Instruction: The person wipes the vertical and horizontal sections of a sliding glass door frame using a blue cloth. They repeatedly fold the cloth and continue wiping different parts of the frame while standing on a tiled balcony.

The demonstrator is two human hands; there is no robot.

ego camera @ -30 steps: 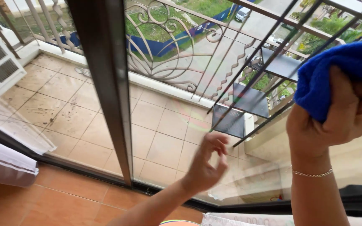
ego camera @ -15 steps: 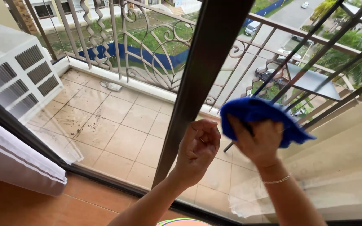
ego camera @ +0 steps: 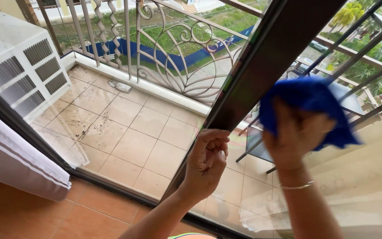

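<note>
- Right hand [ego camera: 295, 137] presses a bright blue soft cleaning cloth [ego camera: 308, 106] flat against the glass pane of the sliding door [ego camera: 368, 177]; its fingers are spread over the cloth, pinning it to the pane rather than clenching it.
- On that wrist sits a thin silver bracelet [ego camera: 297, 186].
- Left hand [ego camera: 206, 161] is curled loosely, fingers bent inward towards the palm, and rests beside the dark brown metal door frame bar [ego camera: 261, 66]; I cannot tell whether it grips the bar or only touches it, and it holds nothing else.
- That bar runs on a slant from the upper right down to the lower track, between the two hands.
- The cloth lies just right of the bar, above the right wrist, blurred at its edges.
- Through the glass shows a balcony floor of pale beige square tiles [ego camera: 129, 132], speckled with dark dirt.
- A white curled wrought-iron railing [ego camera: 173, 48] edges the balcony, with grass and a blue strip beyond.
- A white air-conditioner unit with grilles [ego camera: 18, 66] stands at the left.
- A white curtain edge [ego camera: 9, 163] hangs at the lower left, over terracotta floor tiles [ego camera: 67, 212] indoors.
</note>
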